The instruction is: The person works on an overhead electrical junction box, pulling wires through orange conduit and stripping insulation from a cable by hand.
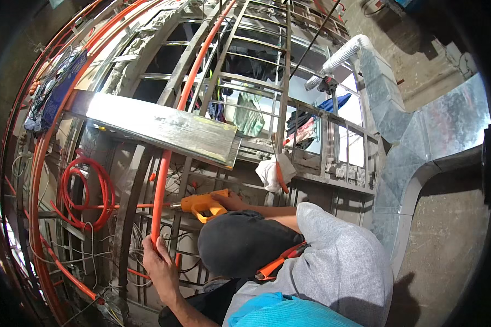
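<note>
My left hand [159,267] comes up from the lower edge and is closed around the lower part of a long orange conduit pipe [186,90]. The pipe rises past a metal channel to the top of the view. My right hand does not show. Close in front, a co-worker in a black cap [245,242] and grey shirt [335,250] holds a yellow-orange heat gun [202,204] in a hand [232,201]. Its metal nozzle points left at the pipe, just above my hand.
A wide metal channel [163,125] crosses the metal stud frame [286,65]. Coiled red tubing [87,191] and loose wires hang at left. A galvanized duct [403,158] runs along the right. A white bag [275,171] hangs mid-frame. Turquoise cloth [289,313] fills the lower edge.
</note>
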`<act>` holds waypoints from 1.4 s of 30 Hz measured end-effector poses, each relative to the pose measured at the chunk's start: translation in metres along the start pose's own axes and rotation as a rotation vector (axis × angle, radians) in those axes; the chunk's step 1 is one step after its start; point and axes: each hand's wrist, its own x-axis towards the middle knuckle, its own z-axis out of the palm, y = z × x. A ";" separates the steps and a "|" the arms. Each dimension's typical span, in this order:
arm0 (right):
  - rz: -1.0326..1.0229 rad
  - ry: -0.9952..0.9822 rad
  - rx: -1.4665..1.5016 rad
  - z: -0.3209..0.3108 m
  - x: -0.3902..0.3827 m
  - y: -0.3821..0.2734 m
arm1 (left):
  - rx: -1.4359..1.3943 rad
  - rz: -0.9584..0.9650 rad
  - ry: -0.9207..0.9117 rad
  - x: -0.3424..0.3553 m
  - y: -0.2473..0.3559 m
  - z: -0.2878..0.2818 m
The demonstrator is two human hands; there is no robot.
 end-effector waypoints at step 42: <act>-0.225 0.544 0.185 -0.114 0.040 -0.042 | 0.011 -0.069 0.081 0.012 -0.013 0.015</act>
